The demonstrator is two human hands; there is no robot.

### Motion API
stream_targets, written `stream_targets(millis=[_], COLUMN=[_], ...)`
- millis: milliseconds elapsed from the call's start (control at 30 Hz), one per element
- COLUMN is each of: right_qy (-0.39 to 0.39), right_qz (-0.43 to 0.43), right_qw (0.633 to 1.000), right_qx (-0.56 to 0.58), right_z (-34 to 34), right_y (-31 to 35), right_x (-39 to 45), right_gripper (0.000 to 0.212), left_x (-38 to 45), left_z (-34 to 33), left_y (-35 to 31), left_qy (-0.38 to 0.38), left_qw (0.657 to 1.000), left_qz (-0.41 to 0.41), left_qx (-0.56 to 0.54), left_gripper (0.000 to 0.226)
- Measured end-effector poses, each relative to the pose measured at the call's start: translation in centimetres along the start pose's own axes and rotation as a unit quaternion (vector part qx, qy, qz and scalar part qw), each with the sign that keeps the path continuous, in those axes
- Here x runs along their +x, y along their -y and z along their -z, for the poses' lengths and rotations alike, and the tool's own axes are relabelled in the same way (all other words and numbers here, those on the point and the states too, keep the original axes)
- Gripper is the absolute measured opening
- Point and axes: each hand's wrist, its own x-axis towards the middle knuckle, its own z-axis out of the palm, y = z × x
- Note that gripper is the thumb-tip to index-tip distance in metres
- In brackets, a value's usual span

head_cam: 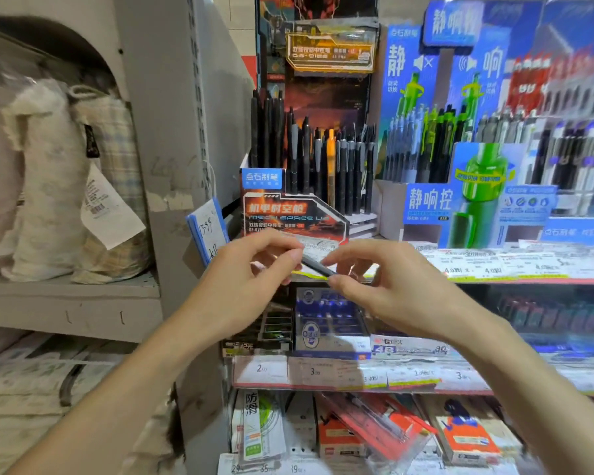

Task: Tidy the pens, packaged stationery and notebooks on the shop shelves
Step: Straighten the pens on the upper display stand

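Both hands' grips on one dark pen [318,266]: left hand [251,269] upper end, right hand [384,286] lower.

A pen [318,266] lies between the left hand [251,275] and the right hand [388,286], in front of the top shelf's price strip [494,267]. On that shelf, the mech pen display [309,159] stands left of the tiered pen display [467,149]. Below, a boxed pen display [326,323] sits on the middle shelf; packaged stationery [367,426] lies on the lowest. Left of the upright post [172,132], fabric bundles [69,180] rest on a side shelf [69,303].
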Motion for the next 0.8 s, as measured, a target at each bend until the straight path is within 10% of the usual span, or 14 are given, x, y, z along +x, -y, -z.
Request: stream_targets(millis=[467,800], right_qy=[-0.178,-0.275], right_qz=[-0.082,-0.097], right_qw=[0.980,0.954], right_qx=[0.005,0.069], right_z=[4.1,3.5], right_y=[-1.9,-2.3], right_x=[4.7,9.5], right_gripper=[0.018,0.023], left_x=[7.3,7.7], left_z=[-0.6,-1.1], left_y=[0.3,1.0], left_qy=[-0.012,0.001], left_qw=[0.933,0.927], left_qz=[-0.174,-0.170], left_qx=[0.315,0.334], left_gripper=[0.034,0.036])
